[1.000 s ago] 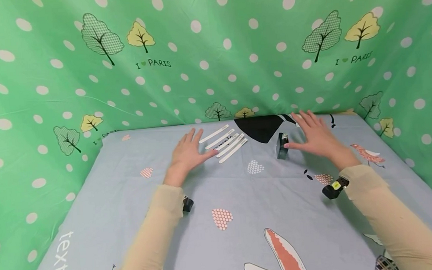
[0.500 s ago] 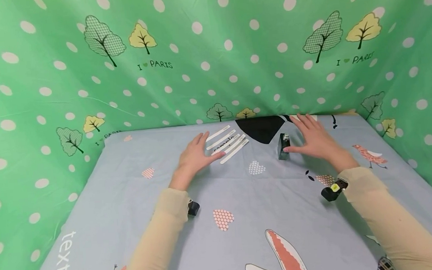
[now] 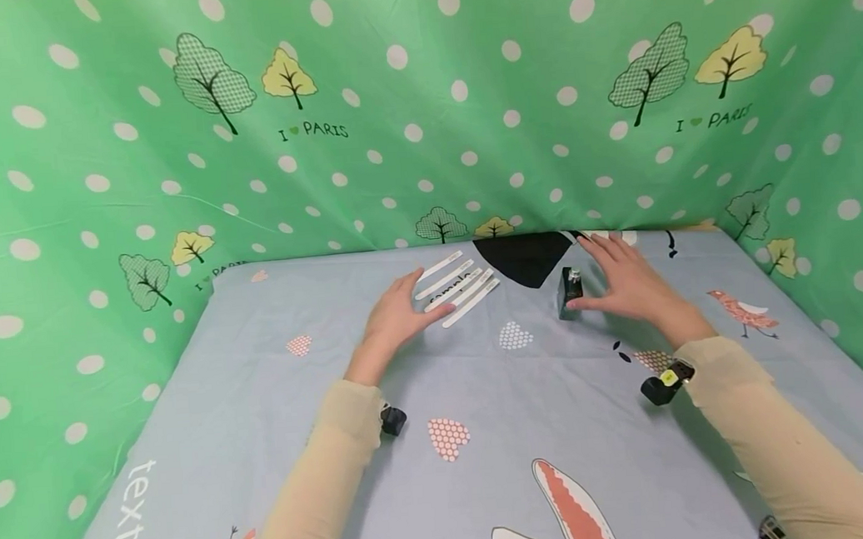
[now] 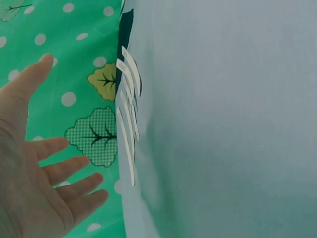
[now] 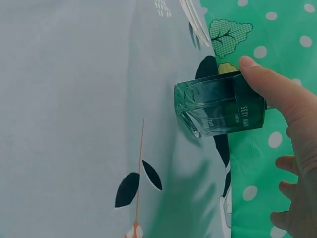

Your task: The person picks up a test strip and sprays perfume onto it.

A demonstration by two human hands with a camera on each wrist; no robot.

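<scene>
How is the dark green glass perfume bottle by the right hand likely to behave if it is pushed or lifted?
The perfume bottle looks thick-walled, so probably heavy for its size. Flat-sided and upright on the soft cloth, it should tip rather than roll. Smooth glass may slip; the right hand's thumb touches it.

A pale blue sheet [image 3: 484, 383] printed with hearts, a bird and rabbit ears covers the surface. A spotted pink heart [image 3: 448, 437] lies on the sheet's near middle part, a white heart [image 3: 514, 335] farther back, and a black patch [image 3: 524, 256] at the sheet's far edge. A green dotted cloth [image 3: 422, 136] with trees rises behind the sheet.
</scene>
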